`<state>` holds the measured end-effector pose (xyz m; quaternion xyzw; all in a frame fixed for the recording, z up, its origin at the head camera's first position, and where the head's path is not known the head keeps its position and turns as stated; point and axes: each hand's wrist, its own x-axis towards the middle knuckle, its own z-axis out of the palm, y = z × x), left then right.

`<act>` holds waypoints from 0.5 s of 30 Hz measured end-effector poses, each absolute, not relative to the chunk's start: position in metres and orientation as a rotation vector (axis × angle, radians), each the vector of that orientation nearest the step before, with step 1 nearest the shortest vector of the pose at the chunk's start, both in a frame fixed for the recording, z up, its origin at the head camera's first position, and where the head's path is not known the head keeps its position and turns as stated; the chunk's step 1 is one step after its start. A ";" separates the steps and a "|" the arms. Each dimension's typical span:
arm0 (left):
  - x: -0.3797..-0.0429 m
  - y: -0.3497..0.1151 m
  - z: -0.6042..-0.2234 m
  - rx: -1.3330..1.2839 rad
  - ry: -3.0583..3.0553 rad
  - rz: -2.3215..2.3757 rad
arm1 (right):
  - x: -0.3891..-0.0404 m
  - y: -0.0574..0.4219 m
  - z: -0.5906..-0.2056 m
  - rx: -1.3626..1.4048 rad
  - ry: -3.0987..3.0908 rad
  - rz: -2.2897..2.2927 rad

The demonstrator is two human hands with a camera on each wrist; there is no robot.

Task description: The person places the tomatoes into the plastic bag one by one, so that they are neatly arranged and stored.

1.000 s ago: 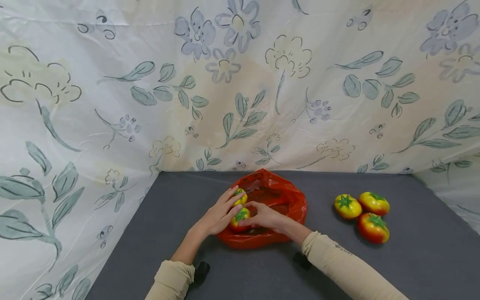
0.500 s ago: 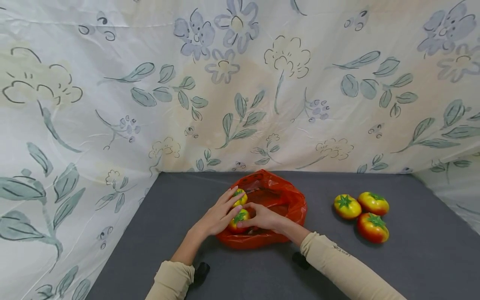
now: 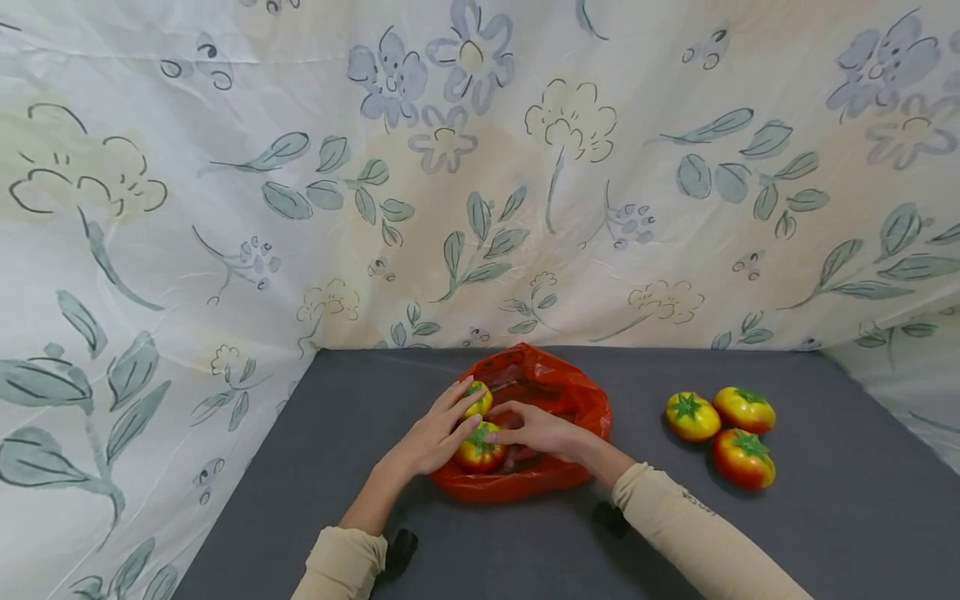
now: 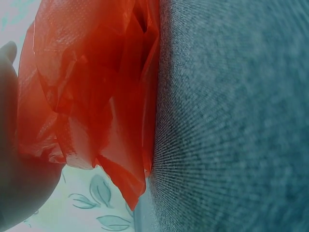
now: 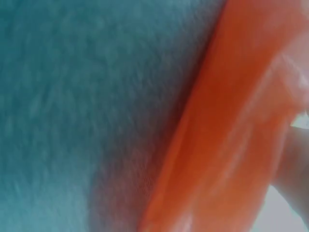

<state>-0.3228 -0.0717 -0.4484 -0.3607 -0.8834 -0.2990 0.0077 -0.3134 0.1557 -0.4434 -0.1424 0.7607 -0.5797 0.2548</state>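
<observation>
A red plastic bag lies with its mouth spread wide on the dark grey table. Inside its left part sit two yellow-red tomatoes, a front tomato and a rear tomato. My left hand rests over the bag's left rim, fingers extended towards both tomatoes. Above the bag, my right hand has its thumb at the front tomato's upper right side; its bent fingers are loosely spread. Both wrist views show mainly the bag's outer wall and the table; the fingertips are hidden there.
Three more tomatoes stand in a cluster on the right of the table: a left one, a back one and a front one. A floral cloth hangs behind the table and along its sides.
My right hand has loosened from the front tomato, its thumb shifting up and right, so more of the tomato shows. The left hand keeps its place. The head view tilts slightly.
</observation>
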 end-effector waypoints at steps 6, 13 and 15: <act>-0.323 -0.070 -0.449 -1.110 -2.774 -0.930 | -0.318 0.172 -0.428 -0.325 2.116 -1.571; -0.322 -0.070 -0.447 -1.111 -2.774 -0.943 | -0.326 0.194 -0.403 -0.278 2.116 -1.638; -0.322 -0.070 -0.447 -1.113 -2.769 -0.948 | -0.327 0.200 -0.398 -0.278 2.117 -1.662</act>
